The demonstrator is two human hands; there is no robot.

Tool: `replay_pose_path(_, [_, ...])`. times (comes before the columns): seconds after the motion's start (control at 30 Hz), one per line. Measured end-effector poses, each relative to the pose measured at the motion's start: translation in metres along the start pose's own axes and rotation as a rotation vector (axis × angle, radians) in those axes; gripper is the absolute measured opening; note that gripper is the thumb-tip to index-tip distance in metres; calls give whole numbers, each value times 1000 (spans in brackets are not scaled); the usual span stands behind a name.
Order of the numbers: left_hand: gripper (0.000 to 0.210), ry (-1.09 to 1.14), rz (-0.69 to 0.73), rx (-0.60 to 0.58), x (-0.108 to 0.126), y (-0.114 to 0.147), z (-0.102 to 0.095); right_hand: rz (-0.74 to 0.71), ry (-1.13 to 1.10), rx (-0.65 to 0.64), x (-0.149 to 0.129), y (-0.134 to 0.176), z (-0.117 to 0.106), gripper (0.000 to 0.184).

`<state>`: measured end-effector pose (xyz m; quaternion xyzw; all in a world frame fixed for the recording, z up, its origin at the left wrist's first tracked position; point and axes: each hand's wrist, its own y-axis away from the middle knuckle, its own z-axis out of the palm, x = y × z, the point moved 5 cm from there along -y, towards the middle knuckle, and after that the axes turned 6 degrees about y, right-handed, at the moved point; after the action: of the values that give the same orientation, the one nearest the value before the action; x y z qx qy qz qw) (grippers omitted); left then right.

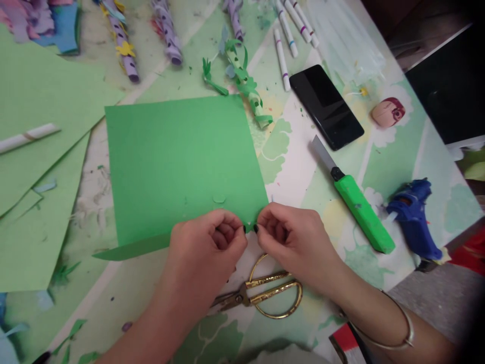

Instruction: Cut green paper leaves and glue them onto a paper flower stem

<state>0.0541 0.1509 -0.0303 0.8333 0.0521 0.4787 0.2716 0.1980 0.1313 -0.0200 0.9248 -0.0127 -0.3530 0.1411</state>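
Observation:
A sheet of green paper (182, 156) lies flat in front of me, with a narrow strip along its near side (140, 247) raised or folded at the left. My left hand (208, 247) is closed, thumb and fingertip pinching green paper at the near right corner. My right hand (293, 237) pinches the same spot from the other side, the fingertips almost meeting. Whether they hold the sheet's edge or a small separate bit there is hard to see. Gold-handled scissors (261, 293) lie just below the hands, partly covered by them.
Right of the sheet are a green utility knife (364, 212) with its blade out, a blue glue gun (413, 217), a phone (328, 106) and several markers (281, 59). Decorated paper tubes (123, 43) lie at the back. Light green sheets (41, 151) cover the left side.

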Motion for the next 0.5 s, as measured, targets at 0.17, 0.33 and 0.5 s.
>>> replay_pose_path(0.17, [9,1,1,9,0,-2,0,-3,5,-4,0,-1,0,6])
replay_pose_path(0.33, [7,-45,24,18,2,-3,0,-4,24,2,0,-2,1,7])
replay_pose_path(0.5, [7,-79,42,27,3,-1,-1,-10,26,7,0,-2,1,7])
